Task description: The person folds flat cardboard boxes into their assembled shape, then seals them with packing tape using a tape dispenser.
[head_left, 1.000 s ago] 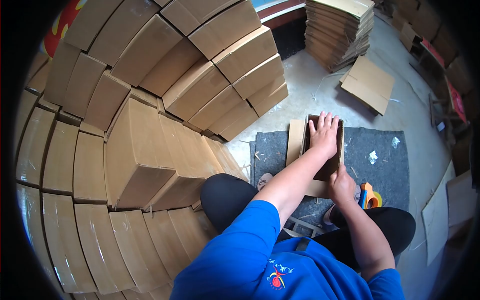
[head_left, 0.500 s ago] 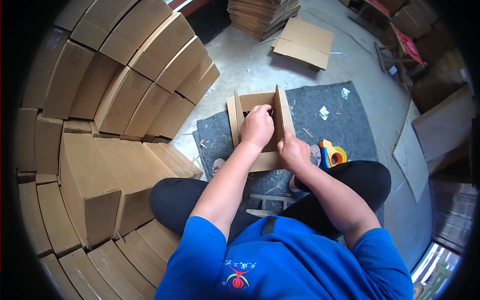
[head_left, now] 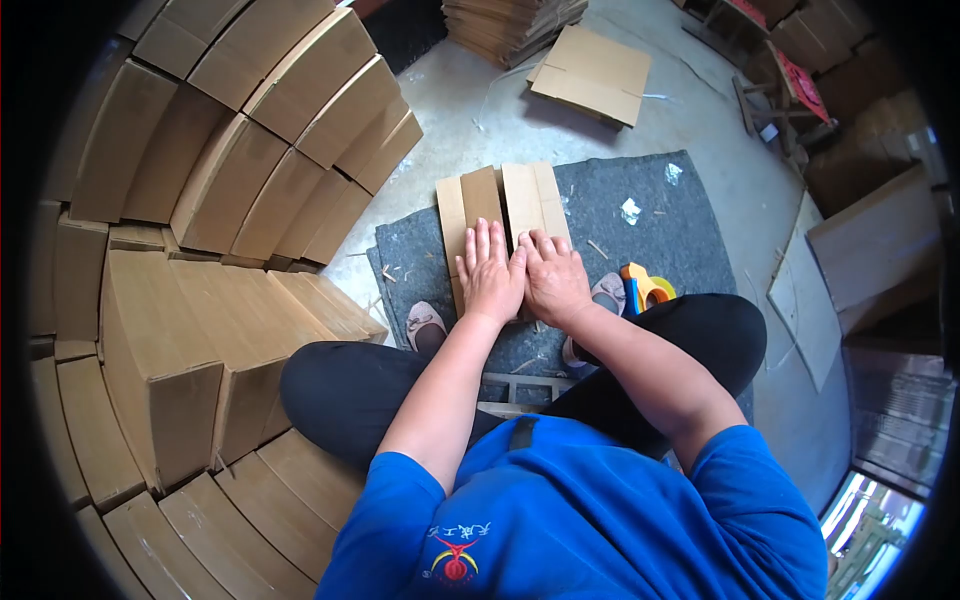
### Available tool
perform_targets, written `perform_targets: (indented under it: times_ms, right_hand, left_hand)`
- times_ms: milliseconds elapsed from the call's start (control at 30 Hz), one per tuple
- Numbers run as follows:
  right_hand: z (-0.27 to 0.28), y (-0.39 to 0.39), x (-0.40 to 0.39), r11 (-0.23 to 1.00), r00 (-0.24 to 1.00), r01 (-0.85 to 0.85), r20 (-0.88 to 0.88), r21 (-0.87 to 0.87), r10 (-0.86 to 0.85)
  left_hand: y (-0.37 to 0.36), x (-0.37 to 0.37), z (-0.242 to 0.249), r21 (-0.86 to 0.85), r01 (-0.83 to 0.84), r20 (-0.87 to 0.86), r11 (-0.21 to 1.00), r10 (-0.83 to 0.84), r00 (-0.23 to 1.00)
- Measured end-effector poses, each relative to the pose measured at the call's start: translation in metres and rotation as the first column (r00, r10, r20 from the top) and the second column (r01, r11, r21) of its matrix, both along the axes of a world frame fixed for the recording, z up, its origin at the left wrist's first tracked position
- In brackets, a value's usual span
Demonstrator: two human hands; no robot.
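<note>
A small cardboard box [head_left: 535,195] rests on the dark mat between my feet, its long top flaps folded inward with a narrow dark gap between them. My left hand [head_left: 491,277] lies flat on the left flap, fingers stretched out toward the far end. On the right flap lies my right hand [head_left: 553,277], palm down with its fingers extended. The two hands nearly touch at the thumbs. A tape dispenser [head_left: 648,288] in orange and blue, with a yellow roll, sits on the mat by my right shoe. What the box holds is hidden.
Stacked cardboard boxes [head_left: 240,185] form a wall on my left. Flattened cardboard sheets [head_left: 595,75] lie on the floor ahead, beside a taller cardboard stack [head_left: 510,28]. Scraps litter the grey mat [head_left: 640,185]. A board [head_left: 815,290] lies at the right.
The box's upright flaps have been folded down over its opening. My left hand has come out of the box, and both hands now lie flat on top.
</note>
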State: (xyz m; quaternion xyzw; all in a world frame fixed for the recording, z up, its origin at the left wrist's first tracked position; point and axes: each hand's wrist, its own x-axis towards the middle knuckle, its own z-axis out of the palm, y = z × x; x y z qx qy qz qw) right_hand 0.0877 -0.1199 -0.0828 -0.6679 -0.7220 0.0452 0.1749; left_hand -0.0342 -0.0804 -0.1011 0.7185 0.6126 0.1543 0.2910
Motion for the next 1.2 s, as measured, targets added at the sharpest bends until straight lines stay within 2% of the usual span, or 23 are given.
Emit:
perform_targets:
  times_ms: [33, 133, 200, 233, 333, 500, 600, 633, 667, 767, 833, 900, 1000, 1067, 1133, 1200]
  right_hand:
    - [0.004, -0.002, 0.003, 0.992, 1.000, -0.001, -0.031, -0.124, -0.003]
    - [0.010, -0.003, 0.004, 0.989, 1.000, -0.027, -0.008, -0.144, 0.026]
    - [0.014, -0.003, 0.005, 0.980, 0.999, -0.036, 0.008, -0.197, 0.038]
    - [0.016, -0.004, 0.005, 0.977, 0.998, -0.053, 0.027, -0.206, 0.060]
    - [0.010, -0.002, 0.005, 0.969, 0.995, -0.067, 0.052, -0.239, 0.081]
    - [0.009, -0.003, 0.003, 0.962, 0.993, -0.051, 0.090, -0.270, 0.078]
    - [0.040, -0.017, 0.004, 0.886, 0.974, -0.135, 0.106, -0.445, 0.201]
    - [0.037, -0.019, 0.004, 0.882, 0.974, -0.132, 0.103, -0.452, 0.199]
    - [0.032, -0.020, 0.003, 0.884, 0.969, -0.134, 0.126, -0.448, 0.211]
    - [0.029, -0.021, 0.000, 0.885, 0.967, -0.125, 0.145, -0.448, 0.210]
    - [0.027, -0.020, -0.001, 0.885, 0.969, -0.121, 0.138, -0.450, 0.203]
    - [0.022, -0.022, 0.002, 0.910, 0.966, -0.145, 0.141, -0.388, 0.214]
    - [0.021, -0.022, 0.005, 0.905, 0.974, -0.173, 0.068, -0.388, 0.216]
    - [0.017, -0.023, 0.010, 0.911, 0.977, -0.197, 0.006, -0.361, 0.213]
    - [0.009, -0.023, 0.013, 0.920, 0.976, -0.215, -0.082, -0.329, 0.199]
    - [0.006, -0.025, 0.015, 0.919, 0.974, -0.225, -0.113, -0.323, 0.198]
  left_hand:
    - [0.000, -0.004, 0.003, 0.007, 0.042, -0.037, 0.999, -0.042, 0.998]
    - [0.001, -0.007, 0.004, 0.042, 0.093, -0.113, 0.995, -0.087, 0.990]
    - [0.000, -0.008, 0.003, 0.104, 0.139, -0.241, 0.985, -0.111, 0.964]
    - [-0.001, -0.008, 0.002, 0.167, 0.133, -0.241, 0.977, -0.090, 0.966]
    - [-0.002, -0.008, 0.001, 0.206, 0.169, -0.290, 0.964, -0.105, 0.951]
    - [0.003, -0.009, 0.010, 0.164, 0.201, -0.324, 0.966, -0.140, 0.936]
    - [0.008, -0.012, 0.016, 0.116, 0.216, -0.317, 0.970, -0.170, 0.933]
    - [0.011, -0.012, 0.016, 0.099, 0.224, -0.312, 0.969, -0.184, 0.932]
    - [0.012, -0.011, 0.010, 0.221, 0.213, -0.281, 0.952, -0.147, 0.948]
    - [0.030, -0.008, 0.016, 0.176, 0.203, -0.247, 0.963, -0.156, 0.956]
    - [0.049, -0.013, 0.000, 0.227, 0.204, -0.196, 0.952, -0.161, 0.967]
    - [0.067, -0.016, -0.011, 0.405, 0.265, -0.123, 0.875, -0.235, 0.964]
    - [0.095, -0.009, -0.018, 0.371, 0.297, -0.104, 0.880, -0.278, 0.955]
    - [0.112, -0.002, -0.022, 0.257, 0.292, -0.126, 0.921, -0.268, 0.955]
    - [0.118, 0.002, -0.026, 0.246, 0.274, -0.091, 0.930, -0.260, 0.961]
    - [0.113, 0.004, -0.027, 0.206, 0.272, -0.133, 0.940, -0.249, 0.959]
